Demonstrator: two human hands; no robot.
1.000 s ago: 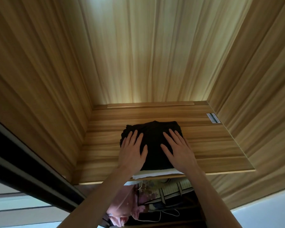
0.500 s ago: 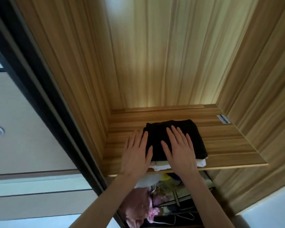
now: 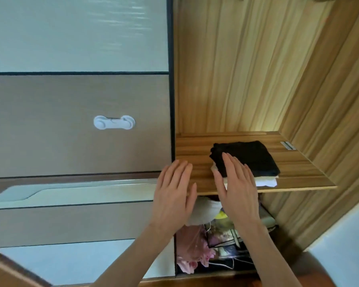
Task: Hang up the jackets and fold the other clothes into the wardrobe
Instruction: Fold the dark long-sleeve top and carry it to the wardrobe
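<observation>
Under right fingers: black garment.

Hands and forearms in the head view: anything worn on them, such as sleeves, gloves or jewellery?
No. The left hand and right hand are bare, without gloves, rings or watch. Both forearms are uncovered to the frame edge, with no sleeve in view.

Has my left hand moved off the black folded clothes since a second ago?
Yes. The left hand has slid leftward off the black folded clothes, toward the shelf front edge.
</observation>
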